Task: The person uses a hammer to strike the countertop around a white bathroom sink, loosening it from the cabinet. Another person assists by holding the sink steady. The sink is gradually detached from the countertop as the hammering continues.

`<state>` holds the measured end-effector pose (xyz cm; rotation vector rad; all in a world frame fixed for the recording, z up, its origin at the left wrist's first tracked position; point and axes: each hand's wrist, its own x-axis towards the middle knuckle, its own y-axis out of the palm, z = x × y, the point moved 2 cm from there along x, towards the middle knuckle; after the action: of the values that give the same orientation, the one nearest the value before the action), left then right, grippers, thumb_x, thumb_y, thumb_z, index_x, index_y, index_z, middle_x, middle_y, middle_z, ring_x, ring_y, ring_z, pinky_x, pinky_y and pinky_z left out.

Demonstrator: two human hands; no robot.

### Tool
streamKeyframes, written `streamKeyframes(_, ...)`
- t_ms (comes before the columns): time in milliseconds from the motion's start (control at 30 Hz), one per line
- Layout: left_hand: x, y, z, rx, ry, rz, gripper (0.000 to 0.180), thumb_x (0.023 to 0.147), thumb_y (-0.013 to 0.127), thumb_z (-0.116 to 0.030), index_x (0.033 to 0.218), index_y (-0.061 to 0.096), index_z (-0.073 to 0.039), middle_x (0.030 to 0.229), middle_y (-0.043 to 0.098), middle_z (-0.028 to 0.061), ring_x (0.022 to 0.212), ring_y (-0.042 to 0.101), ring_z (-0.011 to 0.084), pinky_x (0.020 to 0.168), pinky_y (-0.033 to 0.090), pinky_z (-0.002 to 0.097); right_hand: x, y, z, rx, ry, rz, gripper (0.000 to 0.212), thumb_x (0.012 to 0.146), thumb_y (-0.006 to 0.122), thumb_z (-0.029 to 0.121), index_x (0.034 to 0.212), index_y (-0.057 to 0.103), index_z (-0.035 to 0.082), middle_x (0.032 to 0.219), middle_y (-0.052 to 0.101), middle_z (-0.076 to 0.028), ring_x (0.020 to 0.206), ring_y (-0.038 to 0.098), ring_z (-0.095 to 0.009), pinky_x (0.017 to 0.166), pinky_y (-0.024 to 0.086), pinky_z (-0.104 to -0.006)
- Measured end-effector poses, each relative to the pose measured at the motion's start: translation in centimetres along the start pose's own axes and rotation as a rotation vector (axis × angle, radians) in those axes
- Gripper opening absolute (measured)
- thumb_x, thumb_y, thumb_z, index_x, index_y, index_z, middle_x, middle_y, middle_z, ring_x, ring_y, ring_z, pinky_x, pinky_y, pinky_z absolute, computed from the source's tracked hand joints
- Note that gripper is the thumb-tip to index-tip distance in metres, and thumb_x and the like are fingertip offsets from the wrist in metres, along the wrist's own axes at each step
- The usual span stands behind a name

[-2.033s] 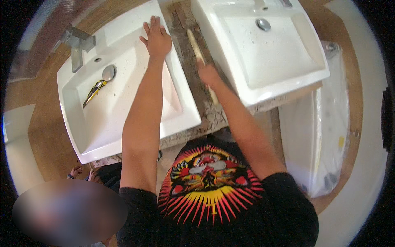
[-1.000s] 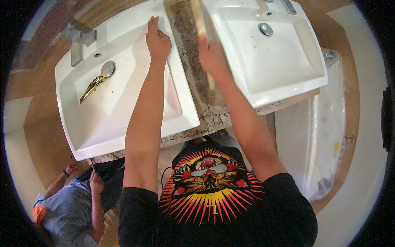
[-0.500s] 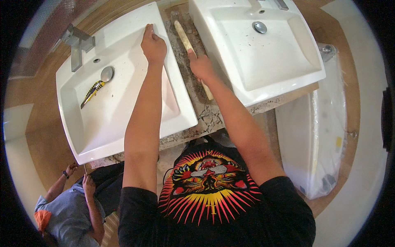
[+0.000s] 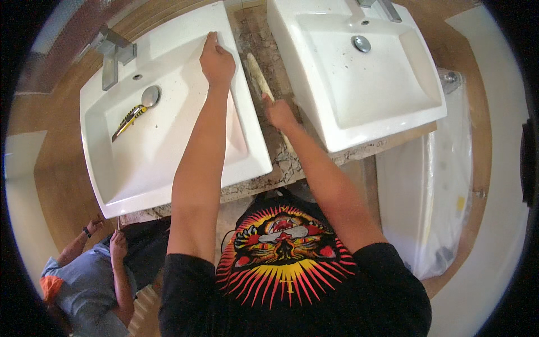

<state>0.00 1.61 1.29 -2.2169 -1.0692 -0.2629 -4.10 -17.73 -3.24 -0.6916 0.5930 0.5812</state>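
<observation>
My right hand (image 4: 280,117) is closed around a long, pale strip (image 4: 259,76) that looks like wood, in the gap between two white washbasins. The strip lies lengthwise along the rough stone-patterned countertop (image 4: 270,164). Above the right inner side of the left basin (image 4: 179,112) is my left hand (image 4: 218,63), its fingers pressed together; whatever they hold, if anything, is hidden. A yellow-and-black utility knife (image 4: 129,122) rests in that basin beside the round drain cover (image 4: 150,96).
To the right stands the second basin (image 4: 359,132), dirt specks inside. Square metal taps (image 4: 115,62) rise at the back. A plastic-wrapped white fixture (image 4: 421,196) stands at right. Lower left, another person in a grey shirt (image 4: 90,292) has their hands by the left basin's front corner.
My right hand and the strip have moved toward me along the gap. My left hand stays at about the same place over the left basin. The view has shifted slightly.
</observation>
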Motion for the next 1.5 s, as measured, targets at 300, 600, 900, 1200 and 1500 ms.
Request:
streamKeyframes(300,0.2,-0.3,-0.6,0.011,-0.097,0.033,0.034,0.088,0.046,-0.002,0.12,0.057,-0.001,0.124,0.056,0.0216,0.115,0.055,0.036,0.097,0.044,0.039,0.4,-1.4,1.5,0.065,-0.187,-0.353,0.07,0.095,0.038,0.051,0.078,0.062,-0.013,0.076,0.063,-0.029,0.07,0.061,-0.048,0.07,0.049,-0.05)
streamKeyframes(600,0.0,0.1,-1.3,0.054,-0.054,0.016,0.033,0.088,0.046,-0.004,0.118,0.059,-0.001,0.118,0.06,0.0215,0.108,0.058,0.0374,0.09,0.047,0.0411,2.6,-0.5,0.3,0.146,-0.153,-0.299,0.074,0.095,0.036,0.053,0.095,0.06,-0.017,0.086,0.062,-0.034,0.082,0.063,-0.047,0.076,0.049,-0.0484)
streamKeyframes(900,0.1,-0.3,-0.6,0.081,-0.1,0.0,0.035,0.086,0.047,-0.005,0.119,0.059,-0.003,0.102,0.065,0.0233,0.092,0.063,0.0378,0.08,0.05,0.0438,0.6,-1.2,2.0,0.249,0.029,-0.249,0.07,0.095,0.04,0.052,0.064,0.058,-0.009,0.054,0.053,-0.019,0.047,0.057,-0.028,0.055,0.049,-0.0407)
streamKeyframes(1200,-0.4,-0.8,-0.9,0.084,-0.094,-0.015,0.037,0.085,0.049,-0.004,0.121,0.059,-0.006,0.099,0.066,0.0222,0.09,0.064,0.0368,0.078,0.05,0.0445,-4.1,-5.8,8.6,0.214,-0.437,-0.368,0.071,0.095,0.037,0.052,0.09,0.059,-0.016,0.085,0.063,-0.032,0.077,0.062,-0.048,0.073,0.05,-0.0483)
streamKeyframes(1500,0.3,-0.3,-0.7,0.092,-0.044,-0.058,0.035,0.086,0.05,-0.007,0.12,0.059,-0.007,0.098,0.066,0.022,0.09,0.064,0.0375,0.079,0.051,0.0444,1.7,-0.7,0.7,0.134,0.022,-0.11,0.075,0.095,0.036,0.053,0.093,0.059,-0.018,0.084,0.061,-0.035,0.078,0.066,-0.042,0.076,0.051,-0.0475)
